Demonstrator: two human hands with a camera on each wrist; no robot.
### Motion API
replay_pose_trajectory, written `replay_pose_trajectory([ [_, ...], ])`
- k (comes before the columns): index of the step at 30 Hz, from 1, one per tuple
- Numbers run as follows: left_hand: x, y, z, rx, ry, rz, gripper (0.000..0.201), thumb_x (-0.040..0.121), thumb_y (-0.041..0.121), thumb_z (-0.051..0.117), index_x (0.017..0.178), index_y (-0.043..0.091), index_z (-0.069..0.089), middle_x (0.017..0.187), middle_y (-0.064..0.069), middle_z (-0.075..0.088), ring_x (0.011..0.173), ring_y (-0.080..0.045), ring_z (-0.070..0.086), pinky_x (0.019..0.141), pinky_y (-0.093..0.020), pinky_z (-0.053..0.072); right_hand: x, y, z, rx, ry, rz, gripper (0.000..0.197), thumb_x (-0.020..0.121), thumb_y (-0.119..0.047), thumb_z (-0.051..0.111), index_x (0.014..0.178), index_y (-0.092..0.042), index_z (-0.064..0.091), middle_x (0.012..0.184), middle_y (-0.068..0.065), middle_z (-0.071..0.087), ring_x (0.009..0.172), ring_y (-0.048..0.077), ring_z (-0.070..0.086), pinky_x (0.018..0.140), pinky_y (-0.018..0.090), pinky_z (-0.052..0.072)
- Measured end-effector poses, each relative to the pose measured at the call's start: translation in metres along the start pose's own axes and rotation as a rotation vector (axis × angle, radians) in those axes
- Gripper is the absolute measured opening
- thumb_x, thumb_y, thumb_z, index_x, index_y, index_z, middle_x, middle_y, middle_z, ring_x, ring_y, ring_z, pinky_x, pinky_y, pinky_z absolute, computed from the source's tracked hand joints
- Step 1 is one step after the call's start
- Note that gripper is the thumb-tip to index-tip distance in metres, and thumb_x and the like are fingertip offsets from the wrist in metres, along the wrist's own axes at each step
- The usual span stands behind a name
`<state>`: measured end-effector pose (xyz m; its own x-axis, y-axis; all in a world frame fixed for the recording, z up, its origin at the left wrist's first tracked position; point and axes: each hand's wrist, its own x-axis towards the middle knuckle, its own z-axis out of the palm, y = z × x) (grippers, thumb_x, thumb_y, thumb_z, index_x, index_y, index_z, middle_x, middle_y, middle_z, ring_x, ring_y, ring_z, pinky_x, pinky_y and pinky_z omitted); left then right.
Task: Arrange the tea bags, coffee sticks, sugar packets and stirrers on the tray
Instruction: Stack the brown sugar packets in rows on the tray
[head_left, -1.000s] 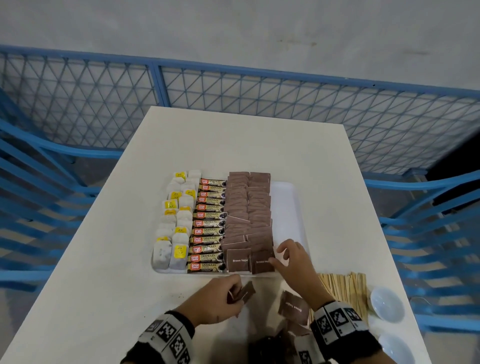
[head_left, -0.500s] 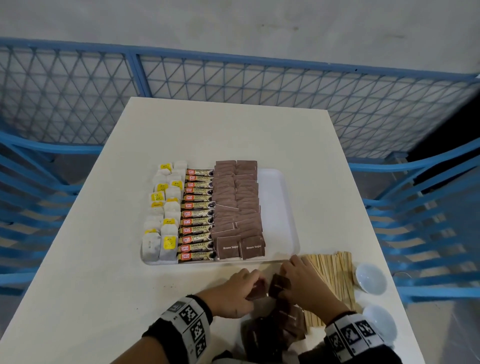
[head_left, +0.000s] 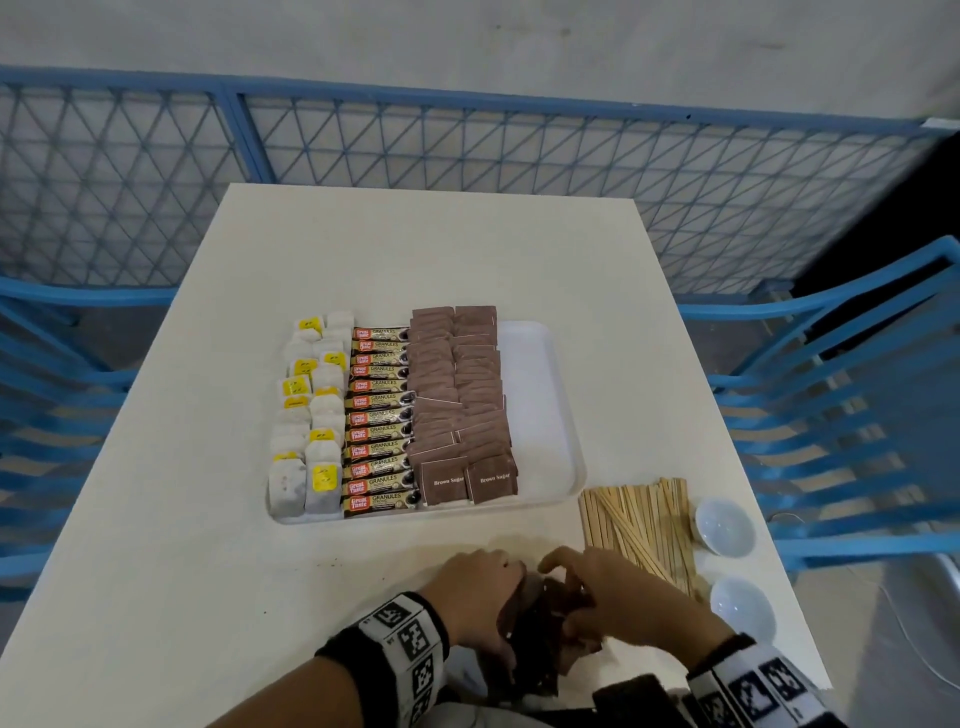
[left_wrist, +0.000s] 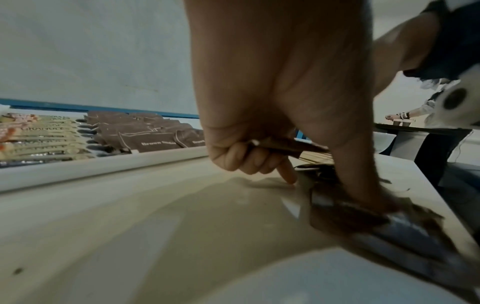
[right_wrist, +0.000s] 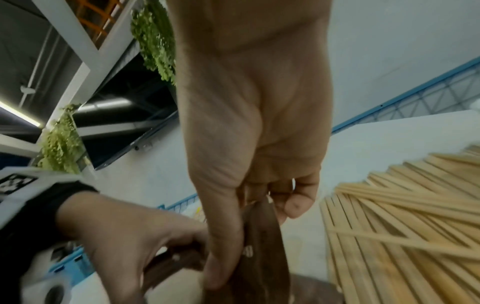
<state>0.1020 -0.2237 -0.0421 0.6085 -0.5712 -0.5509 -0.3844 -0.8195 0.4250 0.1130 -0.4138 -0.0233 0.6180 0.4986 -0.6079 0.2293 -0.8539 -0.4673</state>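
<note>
Two hands meet over a loose pile of brown sugar packets (head_left: 540, 629) at the near table (head_left: 441, 249) edge, just in front of the white tray (head_left: 540, 410). Left hand (head_left: 475, 590) sits on the pile's left side, fingers curled; left wrist view shows it pinching a brown packet (left_wrist: 288, 145) between thumb and curled fingers, one fingertip touching the tabletop. Right hand (head_left: 618, 597) on the pile's right side, fingers bent down; right wrist view shows thumb and fingers pinching another brown packet (right_wrist: 262, 236) held on edge. Hands nearly touching each other, both well short of the tray rim.

Tray contents, left to right: tea bags (head_left: 309, 421) in two columns, coffee sticks (head_left: 382, 418) stacked in one column, arranged sugar packets (head_left: 460, 400) in two overlapping columns. Right strip of the tray is bare white.

Wooden stirrers (head_left: 639, 525) lie off the tray in a flat bundle on the table, just right of the tray's near right corner and just beside the right hand. Two small white dishes (head_left: 724, 525) sit right of the stirrers. Blue mesh fence (head_left: 467, 140) runs behind the table.
</note>
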Motion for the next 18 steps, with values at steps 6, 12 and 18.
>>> replay_pose_trajectory([
  [6, -0.001, 0.000, 0.005, -0.022, -0.019, 0.065, 0.048, 0.080, 0.033, 0.069, 0.115, 0.003, 0.052, 0.118, -0.017, 0.048, 0.110, -0.032, 0.046, 0.083, -0.037, 0.038, 0.003, 0.006, 0.029, -0.343, 0.040, -0.113, 0.062, 0.083, -0.030, 0.060, 0.138, -0.022, 0.032, 0.128, 0.003, 0.040, 0.117, 0.020, 0.038, 0.102, 0.032, 0.034],
  [12, -0.008, -0.003, 0.005, -0.022, -0.042, 0.088, 0.039, 0.081, 0.028, 0.066, 0.109, 0.003, 0.056, 0.118, -0.016, 0.047, 0.106, -0.031, 0.047, 0.081, -0.035, 0.040, 0.008, 0.006, 0.030, -0.429, 0.097, -0.199, 0.057, 0.084, -0.034, 0.056, 0.134, -0.019, 0.035, 0.128, 0.004, 0.040, 0.116, 0.022, 0.037, 0.103, 0.035, 0.035],
  [18, -0.013, -0.011, -0.001, -0.223, -0.013, 0.033, 0.030, 0.080, 0.023, 0.066, 0.101, 0.005, 0.055, 0.107, -0.015, 0.057, 0.087, -0.026, 0.053, 0.064, -0.025, 0.040, 0.014, -0.014, 0.017, -0.316, 0.146, -0.204, 0.030, 0.089, -0.025, 0.050, 0.116, -0.013, 0.043, 0.114, 0.003, 0.053, 0.102, 0.021, 0.050, 0.091, 0.030, 0.037],
])
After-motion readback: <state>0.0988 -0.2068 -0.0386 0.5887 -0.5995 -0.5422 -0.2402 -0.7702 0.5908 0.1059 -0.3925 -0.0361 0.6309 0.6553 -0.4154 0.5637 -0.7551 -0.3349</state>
